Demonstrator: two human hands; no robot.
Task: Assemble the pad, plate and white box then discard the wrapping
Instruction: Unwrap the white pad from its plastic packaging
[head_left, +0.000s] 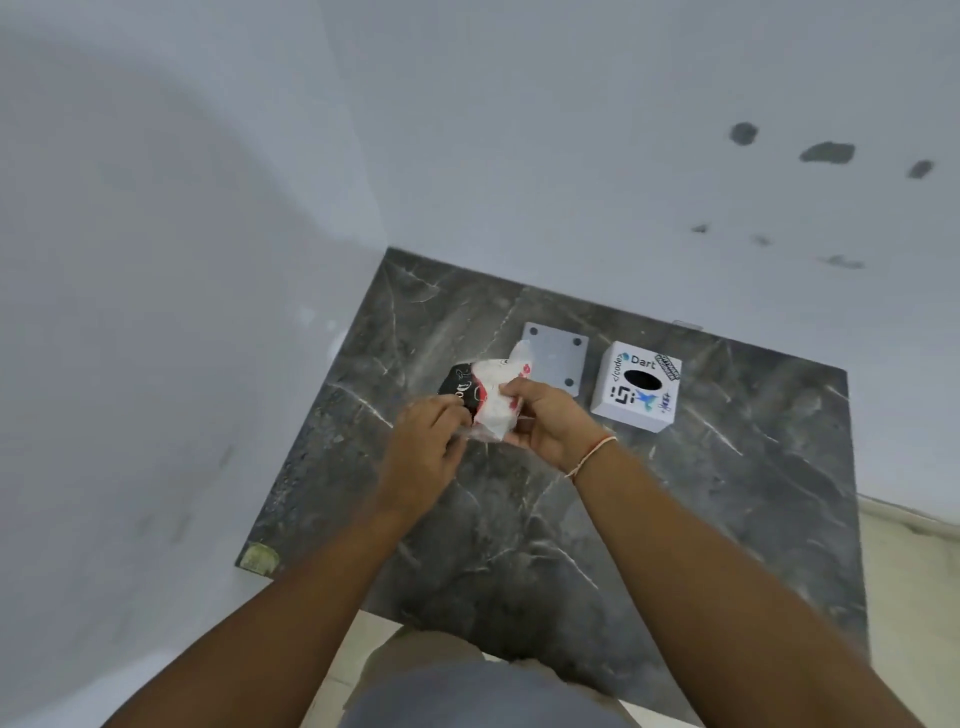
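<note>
Both my hands hold a small packet above the dark marble counter (675, 519). Its wrapping (460, 389) is black with white lettering and red marks. A white pad (496, 402) sticks out of the wrapping's right end. My left hand (423, 447) grips the wrapping's near left side, while my right hand (550, 421) pinches the pad. Behind the hands lies a flat grey square plate (558, 356) with a hole near each corner. To its right stands the white box (636, 387), covered in stickers, with a dark oval hole in its top.
White walls (208, 260) close the counter in at the back and on the left, forming a corner. The right wall carries several grey smudges (826, 152). A pale floor (909, 571) shows past the counter's right and near edges.
</note>
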